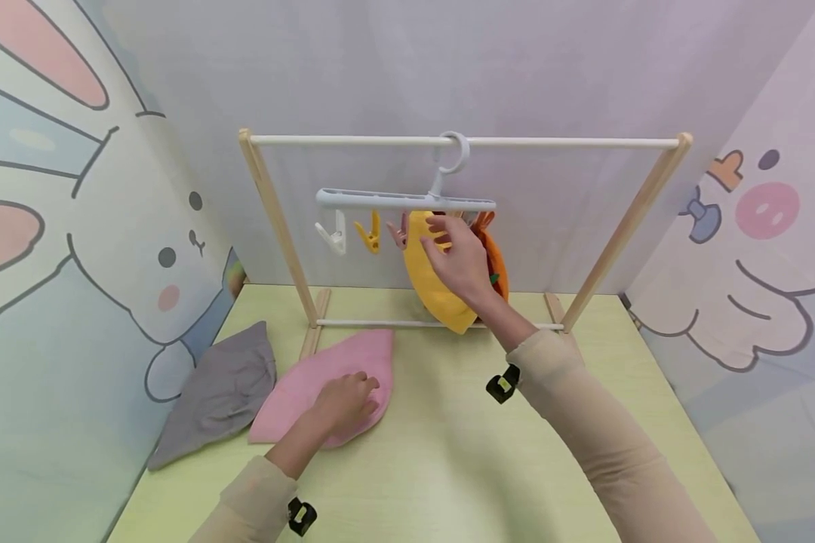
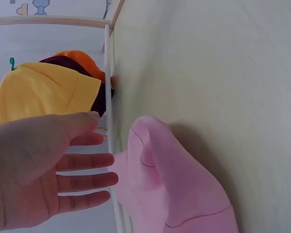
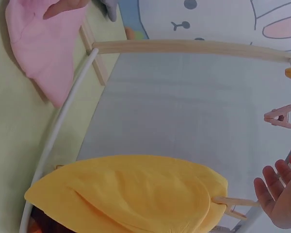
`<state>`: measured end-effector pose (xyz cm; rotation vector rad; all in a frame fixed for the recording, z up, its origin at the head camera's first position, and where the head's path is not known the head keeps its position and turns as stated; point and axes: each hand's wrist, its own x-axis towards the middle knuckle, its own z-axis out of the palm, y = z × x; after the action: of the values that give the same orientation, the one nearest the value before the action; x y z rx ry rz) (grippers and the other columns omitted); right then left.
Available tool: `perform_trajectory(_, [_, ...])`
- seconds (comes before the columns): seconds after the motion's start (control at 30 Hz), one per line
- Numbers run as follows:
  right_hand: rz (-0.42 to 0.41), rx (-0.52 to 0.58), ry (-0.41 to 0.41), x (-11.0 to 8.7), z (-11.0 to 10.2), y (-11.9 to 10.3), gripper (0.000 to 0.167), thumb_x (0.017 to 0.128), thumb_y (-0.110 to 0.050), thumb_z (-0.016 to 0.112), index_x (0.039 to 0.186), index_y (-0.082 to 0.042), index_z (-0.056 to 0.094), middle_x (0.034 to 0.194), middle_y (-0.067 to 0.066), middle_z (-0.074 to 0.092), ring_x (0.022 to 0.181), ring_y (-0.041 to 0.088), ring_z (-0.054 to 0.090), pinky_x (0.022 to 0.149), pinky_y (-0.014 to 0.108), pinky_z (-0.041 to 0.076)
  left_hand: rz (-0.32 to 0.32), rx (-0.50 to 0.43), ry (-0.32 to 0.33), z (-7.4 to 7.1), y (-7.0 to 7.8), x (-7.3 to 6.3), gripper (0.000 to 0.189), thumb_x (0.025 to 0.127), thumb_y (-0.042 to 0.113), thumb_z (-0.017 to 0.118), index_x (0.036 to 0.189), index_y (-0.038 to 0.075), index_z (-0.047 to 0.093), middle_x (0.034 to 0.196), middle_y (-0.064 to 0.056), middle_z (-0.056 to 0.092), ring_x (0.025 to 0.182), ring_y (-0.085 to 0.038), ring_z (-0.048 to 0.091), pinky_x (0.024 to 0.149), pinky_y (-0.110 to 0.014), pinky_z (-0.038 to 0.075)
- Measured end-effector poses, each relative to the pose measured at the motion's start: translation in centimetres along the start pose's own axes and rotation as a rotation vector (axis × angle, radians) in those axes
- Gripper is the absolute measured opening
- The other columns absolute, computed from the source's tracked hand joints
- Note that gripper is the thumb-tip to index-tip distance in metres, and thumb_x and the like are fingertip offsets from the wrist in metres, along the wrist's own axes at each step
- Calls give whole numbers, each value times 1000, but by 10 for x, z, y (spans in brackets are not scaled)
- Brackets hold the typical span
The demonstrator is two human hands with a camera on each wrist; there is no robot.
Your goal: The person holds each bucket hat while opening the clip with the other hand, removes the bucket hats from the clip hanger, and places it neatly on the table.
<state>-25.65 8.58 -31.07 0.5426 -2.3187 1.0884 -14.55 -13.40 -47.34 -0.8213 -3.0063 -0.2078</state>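
Observation:
My left hand (image 1: 345,403) hovers at a pink cloth hat (image 1: 356,354) lying on the table. In the left wrist view its fingers are extended beside the pink fabric, holding nothing; whether the fingertips touch it I cannot tell. My right hand (image 1: 458,260) is raised in front of a yellow hat (image 1: 431,283), fingers loosely spread and nothing between them. A clothespin (image 3: 228,200) grips the yellow hat's edge under a white hanger (image 1: 380,200). Behind it hang an orange hat (image 1: 496,260) and a dark maroon one (image 2: 70,63), partly hidden. A pink clothespin (image 1: 399,230) hangs beside the yellow hat.
The hanger hooks on the white rail of a wooden-legged rack (image 1: 557,142). White (image 1: 335,235) and yellow (image 1: 370,234) clothespins hang at the hanger's left. A grey cloth hat (image 1: 220,392) lies left of the pink one. Printed fabric walls (image 1: 136,249) surround the table.

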Motion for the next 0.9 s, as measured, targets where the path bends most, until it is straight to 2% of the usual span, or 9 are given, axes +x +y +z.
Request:
perform_trajectory(0.23, [18,-10,17,-4,-11,13,33,87,-20,61,117,-5,58,113,10,59,96,27,59,80,40,51,28,-13,68,-14,4,13,31,81,30,67,106,10,64,88,-3,62,73,-18,60,59,-30,50])
perform_trajectory(0.4, [43,-28,-4,-8,-17,25,37,88,-20,60,121,-4,56,116,12,57,104,28,55,88,43,46,40,-29,148,-23,7,22,30,82,28,68,105,10,65,91,-3,63,76,-17,61,63,-29,50])
perform_trajectory(0.5, [39,-26,-4,-11,-19,32,37,88,-19,61,121,-2,56,115,15,57,103,30,54,86,44,44,46,-57,192,-28,8,26,29,82,25,68,106,9,65,94,-4,63,79,-18,61,66,-30,51])
perform_trajectory(0.73, [77,-56,-36,-16,-23,46,39,88,-21,60,122,-3,55,117,17,55,103,33,52,86,43,41,44,-102,261,-41,7,36,33,82,24,68,111,9,62,108,-8,62,97,-24,60,80,-37,50])
perform_trajectory(0.9, [116,-82,-61,-20,-25,51,44,87,-26,60,126,-5,53,119,18,53,104,34,51,86,45,41,23,-131,316,-52,7,40,34,82,23,68,114,11,61,111,-7,60,98,-25,60,76,-37,51])
